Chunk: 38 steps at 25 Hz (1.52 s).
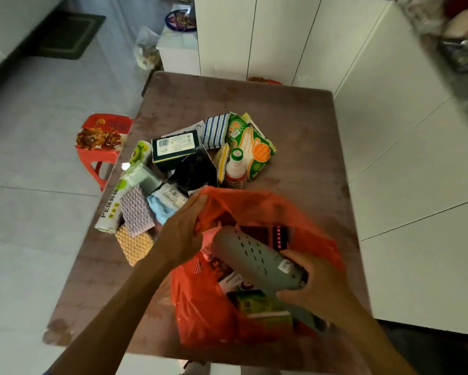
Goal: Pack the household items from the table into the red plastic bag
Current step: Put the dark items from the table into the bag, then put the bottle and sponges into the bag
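Midway, we hold the red plastic bag [254, 280] open on the brown table [295, 117], left hand [184, 228] pinching its rim; right hand [311, 285] gripping a grey perforated oblong case [254, 258] over boxes already inside; sponges, packets and a small white bottle [235, 166] remain unpacked beyond.

One view only, taken from the person's head, looking forward and steeply down over the near edge of the table [295, 109]. Wide-angle lens; straight lines bend toward the frame edges. Both forearms enter from the bottom, close to the lens. The table fills the centre, with floor [38, 207] left and white cabinets [281, 36] beyond.
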Each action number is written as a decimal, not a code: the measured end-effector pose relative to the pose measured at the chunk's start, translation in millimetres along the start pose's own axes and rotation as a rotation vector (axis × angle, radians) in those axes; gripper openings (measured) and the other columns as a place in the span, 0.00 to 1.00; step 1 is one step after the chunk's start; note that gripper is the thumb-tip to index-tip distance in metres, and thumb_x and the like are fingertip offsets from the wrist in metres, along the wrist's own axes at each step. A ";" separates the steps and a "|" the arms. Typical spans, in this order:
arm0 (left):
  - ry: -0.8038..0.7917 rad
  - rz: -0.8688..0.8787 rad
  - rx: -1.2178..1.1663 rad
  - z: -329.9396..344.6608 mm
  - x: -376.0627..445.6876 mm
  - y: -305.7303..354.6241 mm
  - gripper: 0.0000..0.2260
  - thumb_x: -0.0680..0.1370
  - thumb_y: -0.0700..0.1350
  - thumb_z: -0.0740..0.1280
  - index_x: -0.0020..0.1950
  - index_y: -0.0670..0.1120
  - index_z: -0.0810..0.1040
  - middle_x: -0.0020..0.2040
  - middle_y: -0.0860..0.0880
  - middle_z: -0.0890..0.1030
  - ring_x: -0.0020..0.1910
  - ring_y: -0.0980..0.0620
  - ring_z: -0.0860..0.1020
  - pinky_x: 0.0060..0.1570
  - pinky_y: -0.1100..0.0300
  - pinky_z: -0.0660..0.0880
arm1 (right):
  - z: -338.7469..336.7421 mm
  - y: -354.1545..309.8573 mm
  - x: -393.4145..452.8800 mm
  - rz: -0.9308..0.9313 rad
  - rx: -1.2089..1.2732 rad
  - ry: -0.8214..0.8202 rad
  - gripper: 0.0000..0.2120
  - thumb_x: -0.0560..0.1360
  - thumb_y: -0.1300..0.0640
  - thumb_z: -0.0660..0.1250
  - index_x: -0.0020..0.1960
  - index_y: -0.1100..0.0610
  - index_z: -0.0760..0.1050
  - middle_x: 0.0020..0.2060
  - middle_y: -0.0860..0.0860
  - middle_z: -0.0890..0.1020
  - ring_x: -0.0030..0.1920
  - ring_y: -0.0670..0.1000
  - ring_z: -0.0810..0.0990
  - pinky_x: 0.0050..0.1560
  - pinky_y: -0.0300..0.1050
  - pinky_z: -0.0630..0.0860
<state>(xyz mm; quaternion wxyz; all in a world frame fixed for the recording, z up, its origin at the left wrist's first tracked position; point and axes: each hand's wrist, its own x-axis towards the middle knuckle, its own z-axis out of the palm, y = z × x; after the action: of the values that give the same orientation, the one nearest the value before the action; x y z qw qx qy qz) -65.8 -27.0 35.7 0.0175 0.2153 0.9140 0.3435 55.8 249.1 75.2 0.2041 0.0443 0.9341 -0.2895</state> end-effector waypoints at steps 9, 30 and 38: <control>-0.102 0.185 -0.047 12.0 -26.1 -1.5 0.35 0.66 0.30 0.62 0.71 0.50 0.66 0.69 0.44 0.73 0.65 0.43 0.75 0.55 0.46 0.79 | 34.2 -3.6 115.7 -0.180 -0.493 0.151 0.35 0.66 0.42 0.73 0.70 0.46 0.66 0.71 0.51 0.70 0.72 0.60 0.64 0.71 0.62 0.59; 0.269 -0.620 0.065 16.3 -69.6 12.7 0.41 0.68 0.62 0.69 0.76 0.51 0.57 0.76 0.45 0.62 0.72 0.42 0.63 0.66 0.36 0.66 | -37.3 -73.3 225.4 -0.243 0.067 0.402 0.17 0.76 0.46 0.66 0.57 0.56 0.69 0.46 0.49 0.78 0.42 0.48 0.77 0.33 0.36 0.67; -0.140 0.350 0.109 95.1 -96.6 92.2 0.11 0.72 0.50 0.65 0.52 0.50 0.81 0.48 0.50 0.84 0.47 0.49 0.82 0.45 0.52 0.81 | -39.9 -34.2 -11.2 0.004 0.498 0.650 0.10 0.73 0.58 0.71 0.50 0.52 0.72 0.45 0.40 0.79 0.43 0.32 0.79 0.34 0.27 0.74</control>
<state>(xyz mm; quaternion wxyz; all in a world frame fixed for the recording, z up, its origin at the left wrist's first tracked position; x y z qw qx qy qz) 74.0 54.8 10.5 0.0095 0.3951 0.8763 0.2755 44.9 243.5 127.5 -0.1180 0.1833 0.8511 -0.4775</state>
